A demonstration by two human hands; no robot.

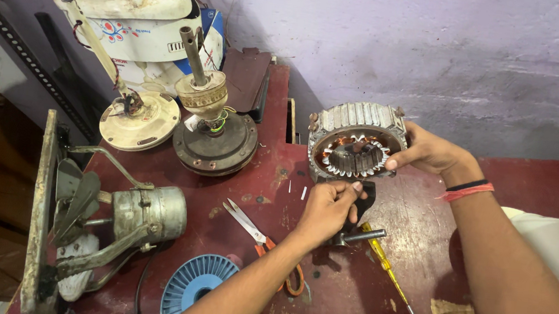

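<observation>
Above the dark red worktable [348,300], near its back edge, a motor stator [356,144] is held tilted, its laminated steel ring facing the camera so that the copper windings inside are seen. It is gripped by the right hand [430,151], whose fingers are closed around the ring's right side, the thumb lying on the front face. The left hand [326,209] is closed just below the stator, fingertips pinched at its lower rim; whether a thin wire or only the edge is pinched cannot be told. The stator is judged to be borne mostly by one hand, so a slip could be caused by its weight, and it would drop onto the table or the left hand. The winding enamel could be scraped if the pinching fingers are dragged across the copper. Directly beneath, a dark metal tool [354,236] and a yellow-handled screwdriver [388,273] lie on the table, and orange-handled scissors [261,240] lie near the left forearm; these could be knocked by an elbow. Further left, a small motor on a frame [144,216], a blue finned disc [196,282] and two dismantled fan bases [180,123] stand well apart.
</observation>
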